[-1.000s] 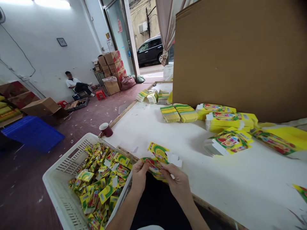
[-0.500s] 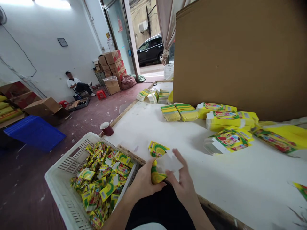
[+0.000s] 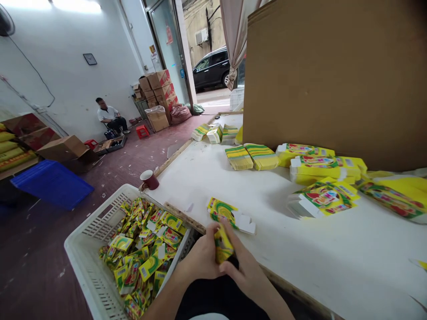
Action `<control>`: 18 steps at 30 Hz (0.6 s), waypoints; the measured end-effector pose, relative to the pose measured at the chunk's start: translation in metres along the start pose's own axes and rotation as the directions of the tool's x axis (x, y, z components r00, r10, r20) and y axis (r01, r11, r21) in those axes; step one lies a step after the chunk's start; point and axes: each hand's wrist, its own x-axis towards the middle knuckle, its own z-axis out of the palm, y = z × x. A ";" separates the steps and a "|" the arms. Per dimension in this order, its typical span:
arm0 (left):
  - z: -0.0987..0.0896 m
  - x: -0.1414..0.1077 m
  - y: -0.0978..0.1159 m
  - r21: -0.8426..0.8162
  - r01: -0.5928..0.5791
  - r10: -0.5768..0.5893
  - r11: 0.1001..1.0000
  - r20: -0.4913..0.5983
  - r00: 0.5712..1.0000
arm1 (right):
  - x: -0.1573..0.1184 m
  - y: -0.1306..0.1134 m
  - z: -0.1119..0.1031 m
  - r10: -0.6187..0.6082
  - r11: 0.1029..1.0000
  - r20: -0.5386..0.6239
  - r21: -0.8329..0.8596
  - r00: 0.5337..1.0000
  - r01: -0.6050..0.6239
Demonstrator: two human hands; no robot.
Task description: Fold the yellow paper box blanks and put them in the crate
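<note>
Between my two hands, over the table's front edge, is a small yellow-and-green cardboard box (image 3: pixel 223 247). My left hand (image 3: pixel 199 257) is wrapped round its left side, thumb on top. From the right, my right hand (image 3: pixel 243 263) closes on the same box, its fingers along the far side and the thumb at the near end. Just beyond my fingertips lies a flat yellow carton (image 3: pixel 220 208) with white flaps toward the right. At my left, a white plastic crate (image 3: pixel 76 249) holds many small yellow cartons (image 3: pixel 150 266).
Stacks of flattened cartons (image 3: pixel 262 156) and printed carton bundles (image 3: pixel 322 198) lie along a tall cardboard sheet (image 3: pixel 333 80) on the white table (image 3: pixel 300 249). A maroon mug (image 3: pixel 151 181) stands at the table's left edge. A person (image 3: pixel 111 116) sits by the far wall.
The white flap that stood up between my hands is gone from view there. My right hand has come in closer and its fingers have closed on the box.
</note>
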 end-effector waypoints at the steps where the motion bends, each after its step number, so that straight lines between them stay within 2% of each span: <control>1: -0.001 0.002 0.000 -0.029 -0.016 0.016 0.999 -0.013 1.000 | -0.001 0.001 0.002 -0.033 0.995 0.020 -0.091 0.999 0.035; 3: -0.002 0.003 -0.001 -0.094 -0.009 0.003 0.996 -0.066 0.998 | -0.001 0.004 0.004 -0.073 0.978 0.010 -0.195 0.997 0.073; 4: -0.002 0.004 -0.002 -0.115 0.017 -0.031 0.993 -0.119 0.992 | -0.001 0.007 0.004 -0.088 0.974 -0.032 -0.212 0.996 0.079; 6: -0.002 0.003 -0.003 -0.128 0.084 -0.116 0.988 -0.261 0.958 | 0.001 0.014 0.002 -0.086 0.980 -0.198 -0.195 0.976 0.047; 8: 0.000 0.002 -0.003 -0.151 0.124 -0.174 0.981 -0.385 0.906 | 0.002 0.020 0.000 -0.030 0.993 -0.379 -0.115 0.925 -0.015; 10: 0.005 0.001 0.000 -0.285 0.104 -0.230 0.953 -0.452 0.862 | 0.004 0.022 -0.001 0.044 0.998 -0.474 -0.008 0.879 -0.054; 12: 0.011 0.003 0.005 -0.508 0.009 -0.299 0.862 -0.493 0.817 | 0.005 0.021 0.001 0.063 0.998 -0.473 0.044 0.879 -0.048; 14: 0.017 0.007 0.011 -0.700 -0.111 -0.396 0.706 -0.520 0.757 | 0.006 0.017 0.004 0.000 1.000 -0.447 -0.002 0.895 -0.001; 16: 0.019 0.014 0.014 -0.820 -0.192 -0.508 0.540 -0.499 0.702 | 0.005 0.012 0.008 -0.089 0.994 -0.392 -0.100 0.916 0.054; 18: 0.017 0.021 0.015 -0.881 -0.245 -0.587 0.405 -0.456 0.669 | 0.005 0.007 0.010 -0.159 0.977 -0.308 -0.187 0.938 0.104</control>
